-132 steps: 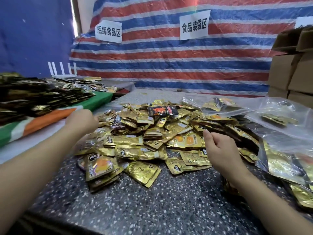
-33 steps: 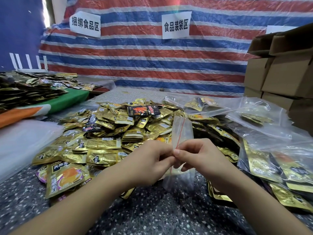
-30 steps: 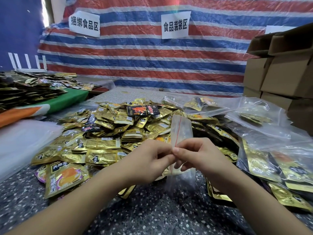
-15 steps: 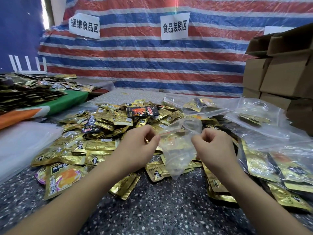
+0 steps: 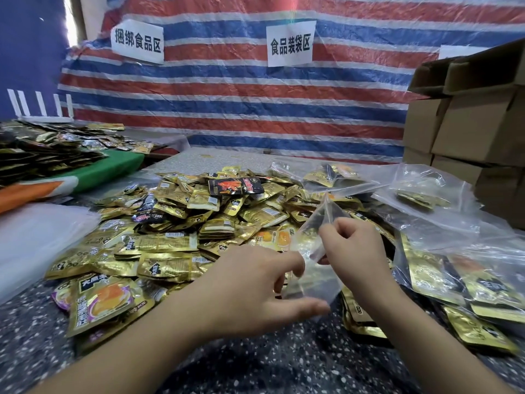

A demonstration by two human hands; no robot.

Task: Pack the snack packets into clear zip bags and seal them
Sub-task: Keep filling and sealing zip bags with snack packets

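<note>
I'm looking down at my right hand (image 5: 356, 251), fingers curled, pinching the upper edge of a clear zip bag (image 5: 314, 265). The thin, crinkly film hangs limp from that pinch, its mouth pulled into a peak above my knuckles and its lower end sagging onto the desk (image 5: 284, 365). I can't tell whether anything is inside it. My left hand (image 5: 255, 291) sits just beside the bag, fingers spread and relaxed, thumb stretched under the bag's lower corner, index finger reaching toward its side. It grips nothing; whether the fingertips touch the film, I can't tell.

The desk is dark speckled stone, smooth and glossy along the near edge. Across its middle spreads a heap of snack packets (image 5: 181, 223): flat, shiny gold foil rectangles with crimped ends, overlapping every which way. A black packet with red print (image 5: 235, 186) lies on top toward the far side. At the heap's near-left edge rests a larger gold packet with a purple border (image 5: 99, 302).

Along the right edge lie filled clear bags (image 5: 443, 268), wrinkled plastic over more gold packets. Brown cardboard boxes (image 5: 471, 123) stack at the far right corner. Behind hangs a red, white and blue striped woven tarp (image 5: 227, 95) with two white paper signs (image 5: 289, 44). A milky plastic sheet (image 5: 34, 237) bulges at the left edge.
</note>
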